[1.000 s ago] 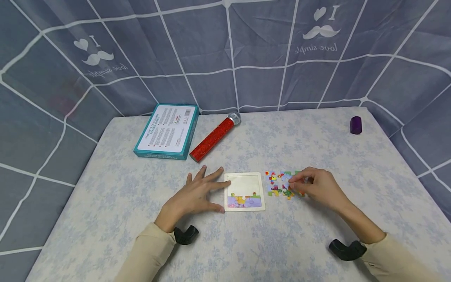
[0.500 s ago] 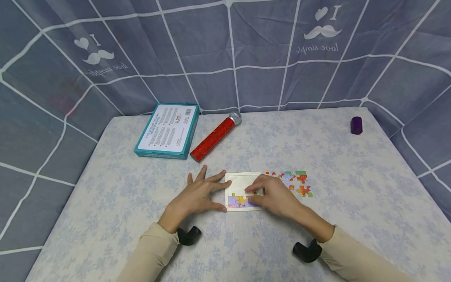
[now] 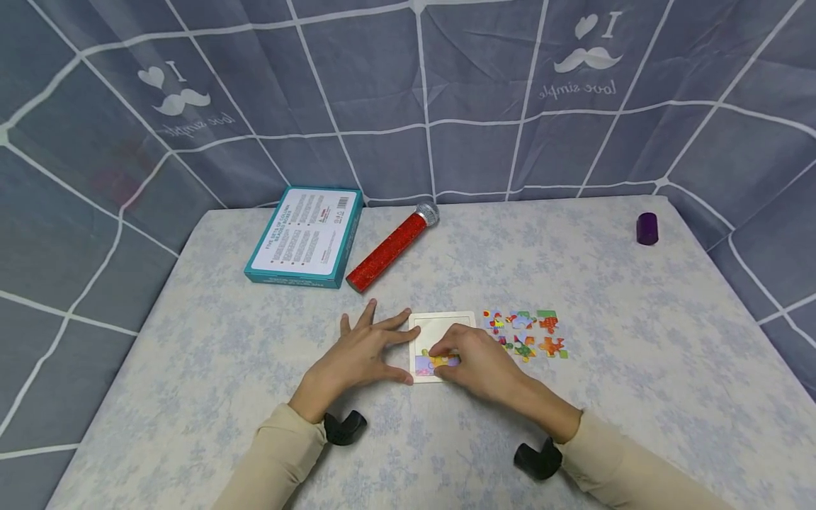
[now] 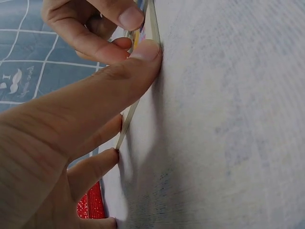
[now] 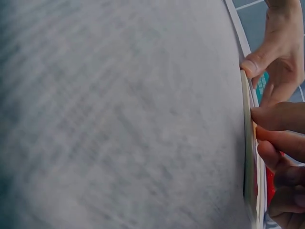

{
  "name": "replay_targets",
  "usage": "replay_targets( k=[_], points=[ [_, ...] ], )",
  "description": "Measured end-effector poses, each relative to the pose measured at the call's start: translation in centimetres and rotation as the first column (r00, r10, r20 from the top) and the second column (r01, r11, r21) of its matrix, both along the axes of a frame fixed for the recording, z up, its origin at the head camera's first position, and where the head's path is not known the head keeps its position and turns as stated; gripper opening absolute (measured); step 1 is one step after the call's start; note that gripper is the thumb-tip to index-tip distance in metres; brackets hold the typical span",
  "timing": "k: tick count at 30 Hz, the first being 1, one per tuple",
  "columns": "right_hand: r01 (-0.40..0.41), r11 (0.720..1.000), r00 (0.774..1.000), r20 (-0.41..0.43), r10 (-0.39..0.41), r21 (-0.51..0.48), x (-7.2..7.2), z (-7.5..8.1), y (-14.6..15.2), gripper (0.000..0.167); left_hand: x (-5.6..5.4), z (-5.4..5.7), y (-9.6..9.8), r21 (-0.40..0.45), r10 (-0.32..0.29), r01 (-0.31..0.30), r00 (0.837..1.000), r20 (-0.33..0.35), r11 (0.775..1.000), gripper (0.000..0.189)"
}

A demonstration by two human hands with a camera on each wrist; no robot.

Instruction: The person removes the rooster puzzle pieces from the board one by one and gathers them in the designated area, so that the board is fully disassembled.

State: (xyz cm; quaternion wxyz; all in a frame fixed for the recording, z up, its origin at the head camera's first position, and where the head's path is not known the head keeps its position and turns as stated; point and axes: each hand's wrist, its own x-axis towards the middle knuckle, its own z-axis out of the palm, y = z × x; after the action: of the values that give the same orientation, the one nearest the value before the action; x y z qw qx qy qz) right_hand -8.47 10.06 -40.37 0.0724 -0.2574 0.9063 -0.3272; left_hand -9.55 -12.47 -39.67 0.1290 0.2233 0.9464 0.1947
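A small square jigsaw puzzle tray (image 3: 442,314) with a pale border lies on the table, its lower part filled with purple and yellow pieces (image 3: 423,365). My left hand (image 3: 350,361) is spread at the tray's left side, thumb and fingertips against the edge. Over the lower part of the tray, my right hand (image 3: 486,365) has thumb and index finger pinched together on a puzzle piece, mostly hidden by the fingers. In the right wrist view, the thumb (image 5: 276,117) is right at the tray's rim. Several loose puzzle pieces (image 3: 524,347) lie in two rows right of the tray.
A red glittery microphone (image 3: 387,251) lies behind the tray. Left of it is a teal and white box (image 3: 304,230). A small dark purple cylinder (image 3: 647,229) stands at the far right, and a grey-blue curtain (image 3: 472,156) hangs behind the table.
My right hand has moved left from the loose pieces to over the tray, then slightly further left and down along the lower row. The left hand has stayed at the tray's edge.
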Motion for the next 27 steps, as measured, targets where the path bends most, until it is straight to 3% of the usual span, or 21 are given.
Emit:
replay_targets(
  k=[17,27],
  points=[
    [0.073,0.997,0.997,0.029,-0.073,-0.007,-0.2,-0.1,-1.0,0.008,0.0,0.4,0.3,-0.005,0.027,-0.027,0.999,0.021,1.000,0.078],
    [0.045,0.999,0.995,0.091,-0.044,-0.004,-0.8,0.0,-1.0,0.009,0.0,0.3,0.4,-0.003,0.033,-0.033,0.999,0.022,0.999,0.078]
  ],
)
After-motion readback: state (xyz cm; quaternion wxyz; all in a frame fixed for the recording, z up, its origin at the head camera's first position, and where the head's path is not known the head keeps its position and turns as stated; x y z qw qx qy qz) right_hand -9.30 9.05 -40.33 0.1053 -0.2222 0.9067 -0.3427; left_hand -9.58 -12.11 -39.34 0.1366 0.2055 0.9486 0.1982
